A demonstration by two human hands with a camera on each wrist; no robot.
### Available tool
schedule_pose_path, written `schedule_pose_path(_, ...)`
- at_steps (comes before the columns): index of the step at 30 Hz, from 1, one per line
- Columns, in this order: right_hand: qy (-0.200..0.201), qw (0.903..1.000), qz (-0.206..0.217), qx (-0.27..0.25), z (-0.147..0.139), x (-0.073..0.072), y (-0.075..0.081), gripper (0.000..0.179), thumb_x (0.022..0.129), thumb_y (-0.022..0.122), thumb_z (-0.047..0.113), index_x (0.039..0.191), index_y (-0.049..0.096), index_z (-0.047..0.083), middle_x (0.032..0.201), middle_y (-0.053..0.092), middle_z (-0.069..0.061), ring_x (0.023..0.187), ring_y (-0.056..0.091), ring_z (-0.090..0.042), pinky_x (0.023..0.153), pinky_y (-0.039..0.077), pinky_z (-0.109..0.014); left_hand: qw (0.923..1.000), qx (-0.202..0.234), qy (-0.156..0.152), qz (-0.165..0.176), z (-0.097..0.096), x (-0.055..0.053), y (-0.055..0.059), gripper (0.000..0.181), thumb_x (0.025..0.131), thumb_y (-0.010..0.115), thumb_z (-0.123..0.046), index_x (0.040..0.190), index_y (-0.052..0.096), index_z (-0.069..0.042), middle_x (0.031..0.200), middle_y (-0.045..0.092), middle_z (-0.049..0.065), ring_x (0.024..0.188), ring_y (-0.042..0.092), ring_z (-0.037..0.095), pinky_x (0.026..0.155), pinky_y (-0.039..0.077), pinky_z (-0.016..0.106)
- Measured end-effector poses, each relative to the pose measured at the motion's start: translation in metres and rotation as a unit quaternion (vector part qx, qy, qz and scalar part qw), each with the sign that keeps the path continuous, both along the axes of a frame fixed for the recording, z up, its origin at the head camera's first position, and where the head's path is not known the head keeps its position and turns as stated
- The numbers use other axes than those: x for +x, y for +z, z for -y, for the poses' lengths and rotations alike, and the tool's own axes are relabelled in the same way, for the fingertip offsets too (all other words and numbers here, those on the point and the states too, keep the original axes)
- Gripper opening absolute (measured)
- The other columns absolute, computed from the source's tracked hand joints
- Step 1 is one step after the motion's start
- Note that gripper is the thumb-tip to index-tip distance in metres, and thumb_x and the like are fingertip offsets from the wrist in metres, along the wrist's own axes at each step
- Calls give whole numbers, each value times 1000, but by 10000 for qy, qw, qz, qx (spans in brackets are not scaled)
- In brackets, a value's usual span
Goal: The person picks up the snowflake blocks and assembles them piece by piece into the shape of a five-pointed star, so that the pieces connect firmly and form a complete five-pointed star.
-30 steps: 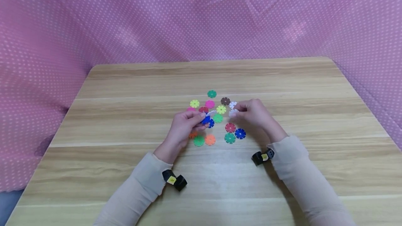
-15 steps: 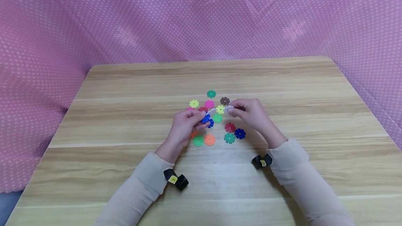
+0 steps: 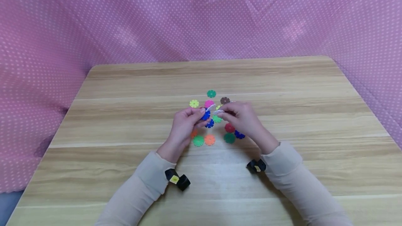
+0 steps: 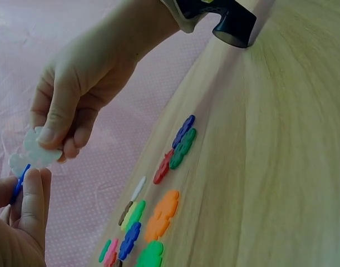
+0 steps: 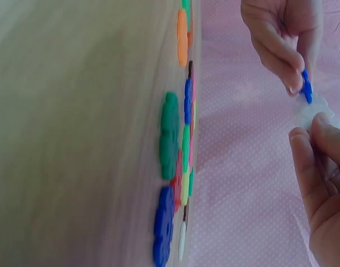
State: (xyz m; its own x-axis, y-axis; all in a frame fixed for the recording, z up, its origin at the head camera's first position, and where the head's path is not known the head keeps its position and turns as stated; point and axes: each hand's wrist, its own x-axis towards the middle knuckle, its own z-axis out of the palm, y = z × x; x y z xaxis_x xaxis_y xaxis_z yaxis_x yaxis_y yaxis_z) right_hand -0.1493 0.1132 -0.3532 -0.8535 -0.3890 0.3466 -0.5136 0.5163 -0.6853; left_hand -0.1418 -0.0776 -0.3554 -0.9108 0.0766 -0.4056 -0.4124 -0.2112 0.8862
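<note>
The left hand (image 3: pixel 185 123) pinches a blue disc (image 3: pixel 205 115) between thumb and fingertips and holds it up above the bench (image 3: pixel 125 90), and the right hand (image 3: pixel 243 118) pinches a white disc (image 4: pixel 39 149) in the same way, so the two notched rims meet edge to edge, touching or nearly so. Both pieces are lifted, probably so the slots can be turned freely. The other loose discs (image 3: pixel 209 139) lie flat just below the hands, near the middle of the bench, with much open wood on every side and all edges well apart.
</note>
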Motion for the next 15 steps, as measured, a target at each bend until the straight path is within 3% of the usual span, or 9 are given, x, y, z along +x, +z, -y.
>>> schedule_pose_path(15, -9, 9985, -404, -366, 11, 0, -4, 7, 83, 69, 9, 87, 71, 4, 76, 68, -4, 60, 51, -9, 55, 48, -20, 9997, 205, 105, -122, -3, 2, 2, 18, 90, 60, -10, 103, 63, 2, 101, 65, 10, 77, 68, 13, 76, 55, 25)
